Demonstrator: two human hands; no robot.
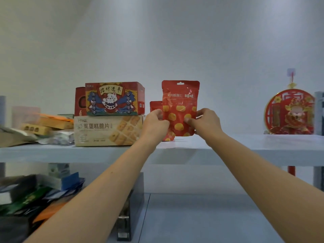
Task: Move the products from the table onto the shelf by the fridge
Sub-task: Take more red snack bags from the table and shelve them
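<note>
A red snack pouch [180,102] with yellow dots stands upright on the white upper shelf [245,144]. My left hand [155,124] pinches its left edge and my right hand [206,122] pinches its right edge. A second red pouch [155,106] stands behind it on the left, mostly hidden by the front pouch and my left hand. Left of the pouches, a red box with a cat picture [114,99] sits on a beige cake-crisp box [107,130].
Flat packets and small boxes [43,127] lie at the shelf's left end. A round red ornament [290,113] stands at the right end. The lower shelf holds a heap of bags [31,199] on the left and a dark narrow box [125,223].
</note>
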